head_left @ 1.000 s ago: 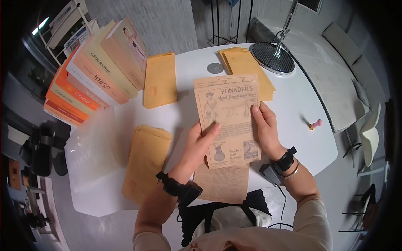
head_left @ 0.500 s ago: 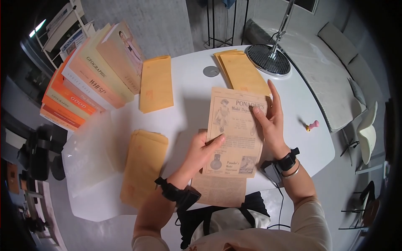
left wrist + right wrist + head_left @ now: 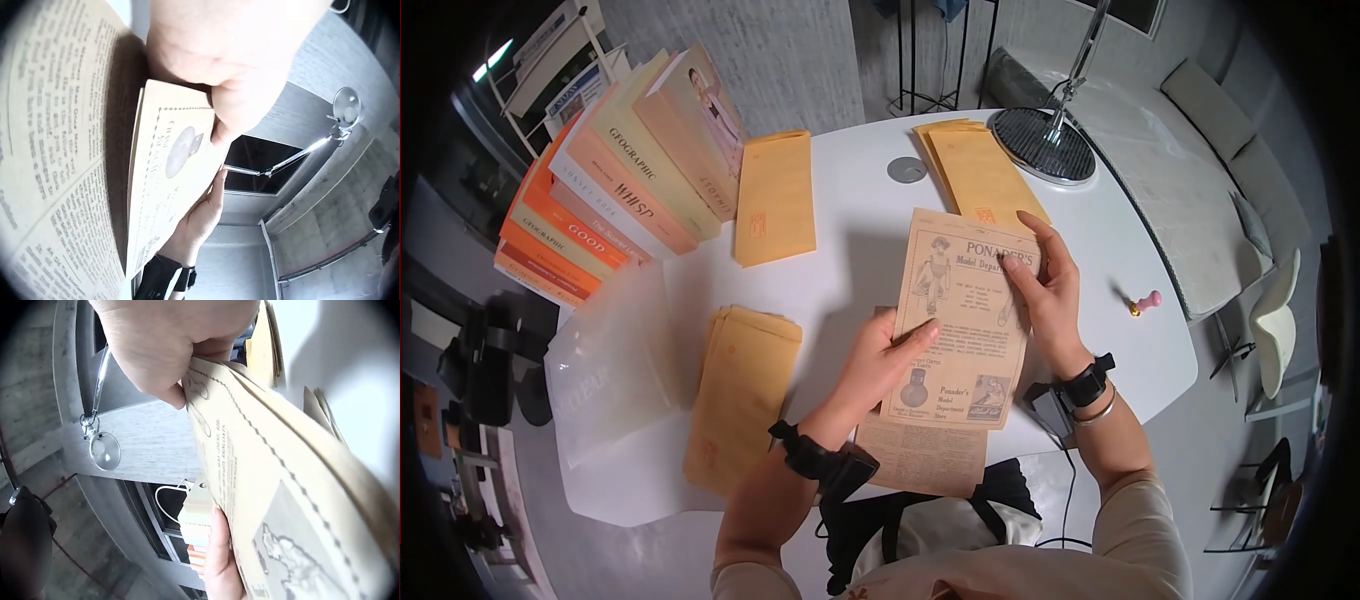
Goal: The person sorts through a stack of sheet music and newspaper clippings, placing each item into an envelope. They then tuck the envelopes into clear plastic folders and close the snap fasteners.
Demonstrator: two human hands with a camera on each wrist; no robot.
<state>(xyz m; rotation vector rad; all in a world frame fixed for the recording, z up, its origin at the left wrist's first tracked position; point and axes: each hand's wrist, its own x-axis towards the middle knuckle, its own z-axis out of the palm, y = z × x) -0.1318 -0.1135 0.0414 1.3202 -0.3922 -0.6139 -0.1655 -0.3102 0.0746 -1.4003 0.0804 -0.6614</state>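
Both hands hold up a small stack of tan printed sheets (image 3: 960,335), the top one headed "PONADER'S". My left hand (image 3: 875,360) grips the left edge, its thumb lying on the printed face. Opposite it, my right hand (image 3: 1055,300) pinches the upper right side, thumb in front and fingers behind. In the right wrist view, several layers of the sheets (image 3: 262,444) show along the edge. Below them, another printed sheet (image 3: 925,460) lies at the table's near edge, partly covered by the held stack.
Yellow-brown envelopes lie in a near-left stack (image 3: 745,390), a far stack (image 3: 775,200) and a back-right stack (image 3: 985,180). Upright books (image 3: 630,170) and a clear plastic bag (image 3: 620,370) occupy the left. A lamp base (image 3: 1043,145) and a pink-handled stamp (image 3: 1145,303) are on the right.
The sheets have shifted right and slightly down in the head view, and the one sticking out behind the top is now aligned. My right fingers straightened upward, then bent back toward the paper.
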